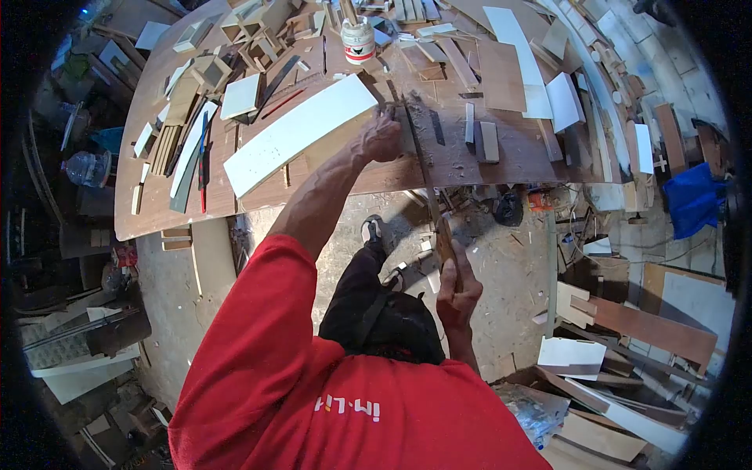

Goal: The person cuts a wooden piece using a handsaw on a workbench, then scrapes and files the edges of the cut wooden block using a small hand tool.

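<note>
My left hand [381, 135] presses down on the tabletop at the right end of a long white board [301, 129], beside a narrow wooden piece. Its fingers are bunched together, and what lies under them is hard to make out. My right hand [459, 288], below the table's front edge, is closed round the wooden handle of a saw [427, 172]. The saw's long thin blade runs up over the table edge, just right of my left hand. Sawdust lies on the table beside the blade.
The brown table [313, 182] carries a white tub [358, 41], a red pencil [283, 103], small wooden frames and many offcuts. Boards are heaped at the lower right [654, 329], near a blue bag [694, 201]. A plastic bottle [86, 168] stands at the left.
</note>
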Available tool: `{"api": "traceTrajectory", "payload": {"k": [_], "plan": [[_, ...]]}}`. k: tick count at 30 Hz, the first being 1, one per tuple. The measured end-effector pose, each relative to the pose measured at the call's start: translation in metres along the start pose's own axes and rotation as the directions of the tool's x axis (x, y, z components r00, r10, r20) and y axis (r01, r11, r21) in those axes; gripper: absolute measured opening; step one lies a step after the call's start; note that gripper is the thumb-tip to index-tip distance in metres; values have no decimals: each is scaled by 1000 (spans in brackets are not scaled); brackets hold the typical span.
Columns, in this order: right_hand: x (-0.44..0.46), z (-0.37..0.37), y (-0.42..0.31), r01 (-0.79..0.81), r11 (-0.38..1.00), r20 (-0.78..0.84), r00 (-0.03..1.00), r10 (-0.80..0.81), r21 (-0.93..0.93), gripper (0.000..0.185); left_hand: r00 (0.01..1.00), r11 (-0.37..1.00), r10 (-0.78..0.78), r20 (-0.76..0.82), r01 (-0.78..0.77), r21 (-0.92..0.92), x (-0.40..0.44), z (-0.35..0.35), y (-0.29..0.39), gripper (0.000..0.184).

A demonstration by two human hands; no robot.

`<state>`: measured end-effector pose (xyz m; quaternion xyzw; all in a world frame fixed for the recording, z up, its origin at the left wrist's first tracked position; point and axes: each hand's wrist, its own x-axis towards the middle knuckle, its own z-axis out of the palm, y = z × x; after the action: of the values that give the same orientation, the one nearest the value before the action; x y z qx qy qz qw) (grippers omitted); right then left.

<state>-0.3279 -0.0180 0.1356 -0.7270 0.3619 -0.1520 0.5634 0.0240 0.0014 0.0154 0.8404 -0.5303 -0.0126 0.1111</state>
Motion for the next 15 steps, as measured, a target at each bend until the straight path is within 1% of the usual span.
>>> {"api": "traceTrajectory", "payload": {"k": [1,2,3,4,5,6,8,9,10,12,13,14,15], "plan": [[11,4,-1,46,999,4,999,-46,-18,35,1000,1000,-1,-2,1,1,2,5,-4,24],[21,9,-3,89,995,9,996,-89,-37,35,997,998,34,75,-38,55,1,-5,0,24],[36,15,-3,90,995,11,996,-89,-38,35,986,991,64,152,-81,106,1,-12,2,24],[54,23,-1,154,983,9,988,-154,-104,35,987,991,61,151,-77,107,0,-19,6,24],[61,27,0,215,962,11,976,-216,-167,35,982,991,43,185,-65,114,-1,-21,7,24],[60,27,0,216,962,10,976,-217,-165,35,976,991,29,216,-57,122,1,-24,8,24],[49,18,3,228,970,0,973,-229,-79,36,981,994,22,193,-42,100,-1,-13,7,24],[36,10,20,287,957,-10,958,-288,-43,36,987,996,10,162,-23,84,2,-11,3,25],[15,0,8,101,993,-5,995,-102,-65,37,988,996,4,156,-18,87,4,-22,5,25],[-8,-10,12,-12,1000,-1,1000,12,-11,36,964,986,26,265,-69,153,0,-42,19,22],[-7,-7,15,-19,1000,-3,1000,19,-10,36,982,997,-79,171,82,-12,-3,-26,12,20],[5,-1,17,76,995,-18,997,-77,-59,36,983,997,-73,167,76,-9,1,-25,10,20],[19,6,16,167,980,-26,985,-171,-110,36,982,997,-12,188,-3,83,4,-25,9,20]]}}
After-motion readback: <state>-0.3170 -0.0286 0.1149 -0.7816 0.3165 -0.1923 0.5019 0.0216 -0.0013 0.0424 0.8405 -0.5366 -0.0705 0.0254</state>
